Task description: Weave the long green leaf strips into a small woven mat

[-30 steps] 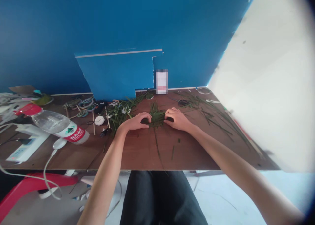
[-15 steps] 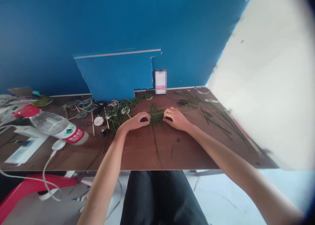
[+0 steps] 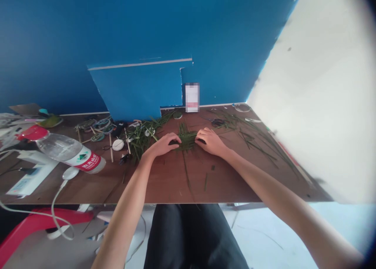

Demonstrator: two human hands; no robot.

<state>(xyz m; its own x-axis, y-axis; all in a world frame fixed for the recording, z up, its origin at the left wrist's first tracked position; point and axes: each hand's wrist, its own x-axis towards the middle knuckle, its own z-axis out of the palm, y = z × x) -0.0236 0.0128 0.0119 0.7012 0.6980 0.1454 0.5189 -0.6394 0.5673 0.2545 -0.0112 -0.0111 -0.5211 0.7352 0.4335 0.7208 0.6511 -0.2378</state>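
Note:
A small woven piece of green grass blades (image 3: 187, 139) lies flat on the brown table, with blades sticking out toward the wall and one long strand trailing to the front edge. At its left edge is my left hand (image 3: 164, 144), fingers bent and thumb close below them, holding the weave's side. My right hand (image 3: 210, 141) pinches the right edge, where the blade ends are bunched between thumb and curled fingers. The fingertips partly cover both edges.
Loose grass blades (image 3: 142, 137) are heaped on the left, and more long blades (image 3: 258, 137) lie on the right. A red-capped water bottle (image 3: 72, 149), a power strip (image 3: 32, 179) and a white charging puck (image 3: 69, 173) sit at left. Scissors (image 3: 217, 122) lie behind my right hand.
My left thumb and fingertip have parted slightly at the weave's left edge. My right hand has barely shifted, and the weave stays in the same place.

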